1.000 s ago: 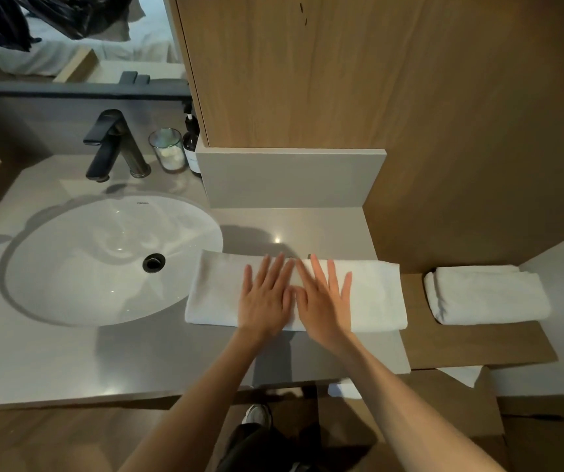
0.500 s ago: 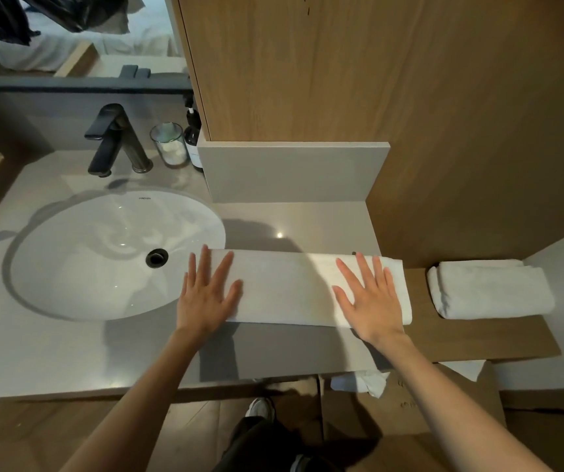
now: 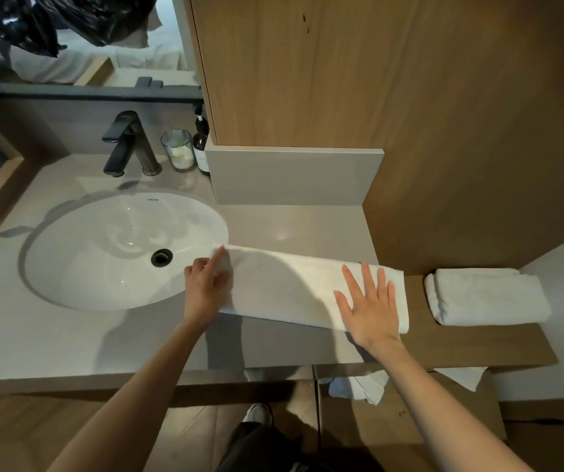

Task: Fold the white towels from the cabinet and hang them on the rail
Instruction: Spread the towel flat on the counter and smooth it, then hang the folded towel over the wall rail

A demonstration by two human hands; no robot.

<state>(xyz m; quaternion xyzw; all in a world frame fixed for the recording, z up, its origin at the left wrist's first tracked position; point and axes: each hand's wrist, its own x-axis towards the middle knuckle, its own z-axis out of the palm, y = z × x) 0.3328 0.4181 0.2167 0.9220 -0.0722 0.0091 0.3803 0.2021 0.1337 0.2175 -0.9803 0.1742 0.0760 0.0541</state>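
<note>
1. The right hand (image 3: 370,301) lies flat, fingers straight and spread, palm pressing on the right end of the towel (image 3: 284,284).
2. The left hand (image 3: 205,287) is at the opposite end, fingers curled on the towel's left edge and the forefinger stretched along its top; that end looks slightly lifted. The hands are well apart, one at each end.
3. The towel is white, soft terry, folded into a long narrow strip. It lies across the countertop (image 3: 69,335) at a slight slant, its left end at the rim of the basin (image 3: 69,233), its right end reaching the wooden ledge (image 3: 478,345).
4. A second towel (image 3: 484,296), white and folded into a thick rectangle with rounded folds, sits on that ledge, apart from the right hand.
5. The countertop is smooth, matt grey; the basin is an oval of glossy white with a dark round drain (image 3: 162,257).
6. Behind the basin stand a dark angular tap (image 3: 124,141), a clear glass (image 3: 177,149) with white items inside, and a dark bottle (image 3: 201,144).
7. The bottle's pale label and a small mark on the basin's back wall are too small to read.
8. A grained wood panel (image 3: 376,97) rises behind a grey upstand (image 3: 294,177).
</note>
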